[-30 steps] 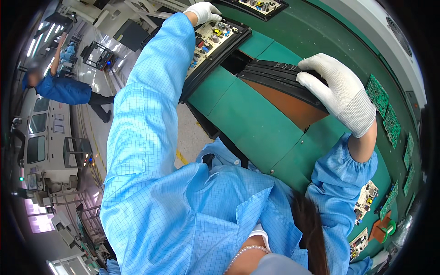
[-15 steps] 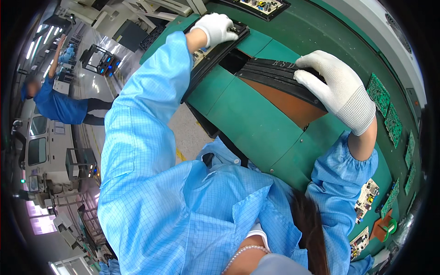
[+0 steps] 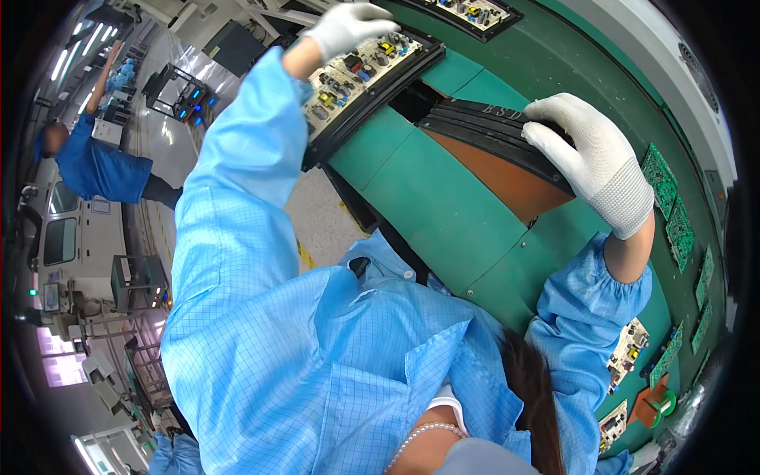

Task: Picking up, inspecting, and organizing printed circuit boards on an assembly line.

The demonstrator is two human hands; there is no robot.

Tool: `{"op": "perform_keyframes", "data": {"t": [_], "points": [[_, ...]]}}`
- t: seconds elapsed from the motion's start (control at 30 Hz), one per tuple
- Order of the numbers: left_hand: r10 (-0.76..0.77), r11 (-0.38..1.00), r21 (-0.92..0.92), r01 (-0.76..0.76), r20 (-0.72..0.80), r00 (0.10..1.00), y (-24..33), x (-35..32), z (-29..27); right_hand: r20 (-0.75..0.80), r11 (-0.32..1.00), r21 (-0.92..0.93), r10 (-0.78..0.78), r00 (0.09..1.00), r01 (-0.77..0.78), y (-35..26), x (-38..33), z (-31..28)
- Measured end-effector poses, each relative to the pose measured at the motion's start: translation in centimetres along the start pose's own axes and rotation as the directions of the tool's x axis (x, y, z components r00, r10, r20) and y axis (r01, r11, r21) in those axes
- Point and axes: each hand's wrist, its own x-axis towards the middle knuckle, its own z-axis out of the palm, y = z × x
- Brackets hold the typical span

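Observation:
My left hand (image 3: 350,30), in a white glove, is raised over the far end of a black tray (image 3: 348,119) with its fingers stretched out and nothing visible in them. Cream circuit boards (image 3: 328,95) covered with small components lie in that tray, partly behind my left wrist. My gloved right hand (image 3: 590,150) curls its thumb and fingers over the right end of a stack of black trays (image 3: 475,123). This stack sits over a brown opening (image 3: 495,174) in the green bench; my palm hides its far right end.
Another black tray with boards (image 3: 475,16) lies at the far edge of the green bench (image 3: 427,206). Green circuit boards (image 3: 679,233) line the right side, with cream boards (image 3: 625,356) and a green spool (image 3: 665,404) nearer me. A person in blue (image 3: 99,170) stands at far left.
My left hand has lifted and shifted left from the tray's far end, uncovering more of the boards. My right hand stays on the tray stack. The view has shifted slightly.

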Motion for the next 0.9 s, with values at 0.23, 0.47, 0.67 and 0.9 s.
{"op": "perform_keyframes", "data": {"t": [0.23,0.47,0.67,0.9], "points": [[-0.193,0.945,0.262,0.194,-0.031,0.981,-2.2,-7.7,-6.0,-0.030,0.999,0.031,0.008,1.000,-0.007,-0.3,0.1,0.0],[-0.201,0.904,0.366,0.222,-0.095,0.975,-2.1,-12.1,-0.3,-0.016,0.998,0.032,0.050,0.999,-0.050,-0.5,0.3,0.1],[-0.246,0.855,0.423,0.302,-0.181,0.952,-2.1,-11.5,1.2,-0.022,0.999,0.005,0.042,0.999,-0.041,-0.4,0.1,0.0],[-0.326,0.883,0.287,0.372,-0.196,0.925,-3.1,-12.5,1.7,-0.026,1.000,-0.009,-0.006,1.000,0.006,-0.1,0.1,0.1]]}}
